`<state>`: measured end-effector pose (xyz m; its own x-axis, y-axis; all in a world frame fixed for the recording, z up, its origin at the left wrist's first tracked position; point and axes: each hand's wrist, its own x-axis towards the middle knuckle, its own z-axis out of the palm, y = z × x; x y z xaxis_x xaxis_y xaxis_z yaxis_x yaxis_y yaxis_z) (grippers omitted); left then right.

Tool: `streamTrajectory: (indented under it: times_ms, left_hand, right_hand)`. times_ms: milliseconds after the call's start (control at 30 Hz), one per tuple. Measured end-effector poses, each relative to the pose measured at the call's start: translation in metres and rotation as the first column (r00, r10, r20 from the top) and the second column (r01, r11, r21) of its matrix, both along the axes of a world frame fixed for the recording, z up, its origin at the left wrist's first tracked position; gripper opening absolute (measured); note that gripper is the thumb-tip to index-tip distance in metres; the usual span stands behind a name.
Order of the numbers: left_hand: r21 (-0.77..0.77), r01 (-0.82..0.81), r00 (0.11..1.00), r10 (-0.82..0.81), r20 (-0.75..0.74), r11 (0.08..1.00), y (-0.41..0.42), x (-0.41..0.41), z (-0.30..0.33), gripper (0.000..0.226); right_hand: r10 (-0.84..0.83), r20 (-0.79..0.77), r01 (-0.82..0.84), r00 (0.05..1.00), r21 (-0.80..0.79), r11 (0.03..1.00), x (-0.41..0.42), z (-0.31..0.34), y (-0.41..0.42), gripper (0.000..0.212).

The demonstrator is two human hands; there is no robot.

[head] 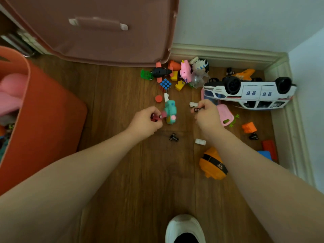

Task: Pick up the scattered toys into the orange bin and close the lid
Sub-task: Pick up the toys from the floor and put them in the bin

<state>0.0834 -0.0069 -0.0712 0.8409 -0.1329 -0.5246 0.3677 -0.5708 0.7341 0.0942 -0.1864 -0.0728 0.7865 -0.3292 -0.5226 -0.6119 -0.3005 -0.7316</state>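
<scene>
Hands each pinching a small toy above the wooden floor [122, 102].
Left hand [146, 121] grips a small red toy [154, 118]; right hand [207, 114] pinches a tiny dark piece [196, 109]. Between them lies a teal figure [170, 111]. More toys are scattered toward the overturned white car [249, 93]; the orange bin [40, 123] stands far left, open.
</scene>
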Motion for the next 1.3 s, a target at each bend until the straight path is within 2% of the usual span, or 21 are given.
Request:
streamTrajectory:
  times_ms: [67, 133, 167, 233, 300, 367, 433, 500, 533, 633, 700, 767, 900, 967, 1000, 1067, 1100, 1133, 1200, 1300]
  left_hand:
    - [-0.09, -0.133, 0.988, 0.125, -0.087, 0.987, 0.001, -0.002, 0.013, 0.009]
    - [-0.136, -0.201, 0.976, 0.186, -0.118, 0.97, 0.007, -0.005, 0.028, 0.011]
    - [-0.155, -0.231, 0.968, 0.212, -0.132, 0.96, 0.01, -0.005, 0.036, 0.012]
    - [-0.203, -0.284, 0.955, 0.257, -0.15, 0.937, 0.019, -0.008, 0.052, 0.009]
    - [-0.228, -0.325, 0.943, 0.298, -0.146, 0.918, 0.031, -0.009, 0.068, 0.009]
    - [-0.237, -0.378, 0.925, 0.354, -0.139, 0.895, 0.046, -0.009, 0.078, 0.008]
    - [-0.236, -0.448, 0.893, 0.422, -0.153, 0.862, 0.059, -0.009, 0.083, 0.008]
    - [-0.23, -0.531, 0.846, 0.494, -0.2, 0.816, 0.073, -0.01, 0.083, 0.014]
    - [-0.239, -0.573, 0.817, 0.524, -0.242, 0.784, 0.08, -0.012, 0.08, 0.018]
    - [-0.263, -0.663, 0.74, 0.561, -0.371, 0.701, 0.088, -0.018, 0.078, 0.019]
    - [-0.263, -0.685, 0.715, 0.557, -0.422, 0.679, 0.089, -0.022, 0.074, 0.015]
    - [-0.263, -0.657, 0.733, 0.518, -0.441, 0.707, 0.088, -0.024, 0.069, 0.015]
    - [-0.332, -0.533, 0.819, 0.375, -0.434, 0.779, 0.086, -0.028, 0.065, 0.021]
    - [-0.385, -0.492, 0.847, 0.327, -0.419, 0.781, 0.082, -0.031, 0.068, 0.019]
    - [-0.41, -0.471, 0.862, 0.308, -0.403, 0.781, 0.08, -0.033, 0.071, 0.019]
    - [-0.45, -0.431, 0.887, 0.276, -0.37, 0.782, 0.078, -0.035, 0.077, 0.02]
    - [-0.463, -0.408, 0.9, 0.262, -0.348, 0.787, 0.079, -0.037, 0.081, 0.021]
    - [-0.471, -0.375, 0.916, 0.242, -0.32, 0.798, 0.081, -0.041, 0.087, 0.022]
    - [-0.488, -0.3, 0.947, 0.195, -0.255, 0.82, 0.088, -0.048, 0.101, 0.023]
    - [-0.486, -0.225, 0.974, 0.19, -0.12, 0.844, 0.112, -0.055, 0.132, 0.022]
  right_hand:
    - [-0.133, -0.092, 0.146, 0.987, 0.154, 0.977, -0.001, 0.012, 0.006, 0.033]
    - [-0.163, -0.151, 0.192, 0.975, 0.2, 0.961, 0.0, 0.027, 0.018, 0.031]
    - [-0.111, -0.161, 0.137, 0.981, 0.162, 0.977, 0.001, 0.03, 0.023, 0.03]
    - [0.119, -0.145, -0.118, 0.982, 0.016, 0.993, -0.001, 0.036, 0.032, 0.022]
    - [0.385, -0.118, -0.4, 0.915, -0.146, 0.905, -0.003, 0.039, 0.042, 0.015]
    - [0.559, -0.136, -0.572, 0.818, -0.3, 0.764, -0.003, 0.036, 0.057, 0.02]
    - [0.661, -0.155, -0.66, 0.735, -0.39, 0.642, 0.0, 0.031, 0.074, 0.022]
    - [0.724, -0.15, -0.703, 0.674, -0.433, 0.565, 0.005, 0.026, 0.096, 0.022]
    - [0.751, -0.162, -0.719, 0.641, -0.469, 0.513, 0.009, 0.022, 0.107, 0.029]
    - [0.794, -0.325, -0.775, 0.513, -0.573, 0.266, 0.014, 0.012, 0.121, 0.068]
    - [0.752, -0.443, -0.814, 0.488, -0.541, 0.21, 0.019, 0.002, 0.124, 0.083]
    - [0.701, -0.53, -0.843, 0.478, -0.501, 0.196, 0.022, -0.002, 0.12, 0.082]
    - [0.643, -0.642, -0.886, 0.417, -0.447, 0.128, 0.024, 0.003, 0.117, 0.066]
    - [0.638, -0.645, -0.892, 0.42, -0.421, 0.162, 0.016, 0.005, 0.114, 0.063]
    - [0.636, -0.629, -0.889, 0.447, -0.394, 0.235, 0.013, 0.006, 0.112, 0.063]
    - [0.624, -0.546, -0.818, 0.559, -0.242, 0.522, 0.006, 0.008, 0.109, 0.067]
    - [0.608, -0.475, -0.731, 0.636, -0.12, 0.671, 0.004, 0.013, 0.109, 0.068]
    - [0.577, -0.399, -0.628, 0.713, 0.002, 0.778, 0.0, 0.021, 0.111, 0.067]
    - [0.504, -0.256, -0.474, 0.825, 0.174, 0.863, -0.003, 0.042, 0.118, 0.056]
    - [0.419, -0.133, -0.348, 0.898, 0.37, 0.862, -0.005, 0.084, 0.139, 0.05]
